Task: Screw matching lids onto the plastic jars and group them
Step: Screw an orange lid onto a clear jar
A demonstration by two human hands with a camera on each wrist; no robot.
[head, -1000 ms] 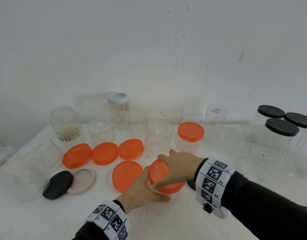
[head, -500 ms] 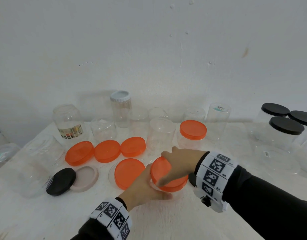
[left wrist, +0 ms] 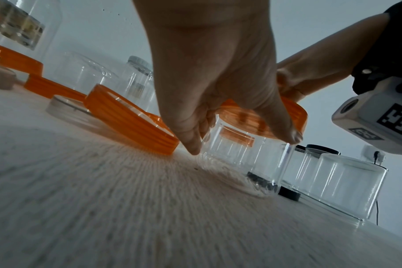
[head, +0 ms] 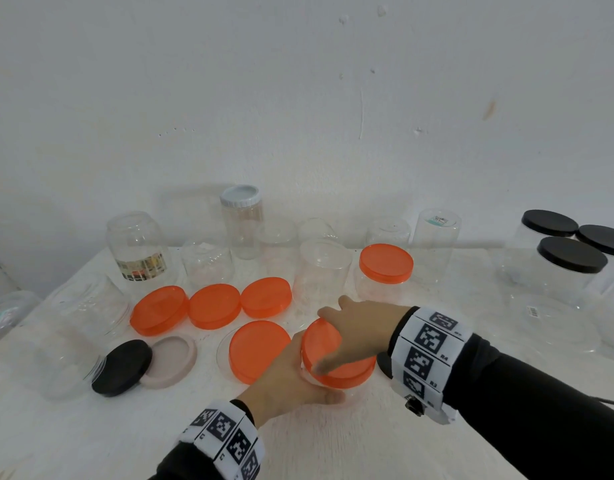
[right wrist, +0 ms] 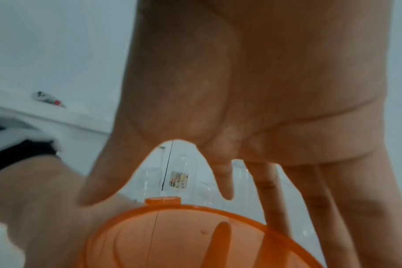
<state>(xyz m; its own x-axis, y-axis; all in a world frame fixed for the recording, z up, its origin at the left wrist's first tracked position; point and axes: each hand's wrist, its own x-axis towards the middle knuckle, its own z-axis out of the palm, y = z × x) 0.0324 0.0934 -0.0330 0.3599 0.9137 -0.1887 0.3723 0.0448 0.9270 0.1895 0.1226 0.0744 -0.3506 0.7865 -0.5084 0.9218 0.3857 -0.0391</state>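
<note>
A clear plastic jar stands on the white table at front centre, and an orange lid sits on its mouth, tilted a little to the left. My left hand grips the jar's side from the left, thumb and fingers curled round its wall just under the lid. From above, my right hand holds the lid with fingers spread over its rim. The right wrist view shows the lid right beneath that palm. In the head view the hands hide most of the jar.
Several loose orange lids lie left of the hands, one right beside them. A black lid and a beige lid lie further left. Open clear jars and an orange-lidded jar stand behind. Black-lidded jars are grouped at right.
Both hands stay on the same jar and lid in the same spot. The right hand's fingers have shifted slightly round the lid's rim.
</note>
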